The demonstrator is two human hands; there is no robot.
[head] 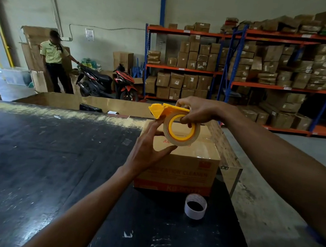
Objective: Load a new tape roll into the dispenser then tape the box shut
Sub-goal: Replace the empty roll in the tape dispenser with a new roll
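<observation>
Two hands up over the black table. Cardboard box sits at the table's far right edge, flaps down. Right hand curled around the top of the yellow dispenser, held above the box. Left hand fingers spread, thumb and fingertips touching the tape roll seated on the dispenser hub. Empty core (white, upright) just in front of the box.

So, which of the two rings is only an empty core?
The white cardboard ring standing on the black table; the other sits in the yellow dispenser.
</observation>
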